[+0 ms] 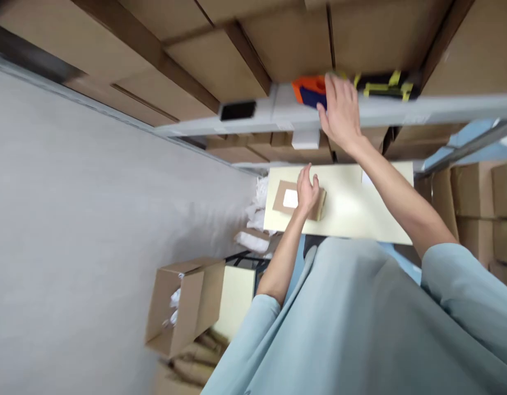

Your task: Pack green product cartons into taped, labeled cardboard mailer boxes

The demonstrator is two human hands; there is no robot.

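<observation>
My right hand reaches up to the shelf edge, fingers stretched out and thumb apart. Just beside it, partly covered by the fingers, is an orange and dark blue object whose kind I cannot make out. To the other side lies a black and yellow item, blurred. Lower down, my left hand is over the right part of a flat cardboard package with a white label. Its fingers are extended and apart; whether it touches the package I cannot tell. The package lies on a pale tabletop.
Cardboard boxes fill the shelf overhead. A flat black object and a small white box are on the shelving. At lower left stands an open carton with white scraps inside. A grey wall bounds the left.
</observation>
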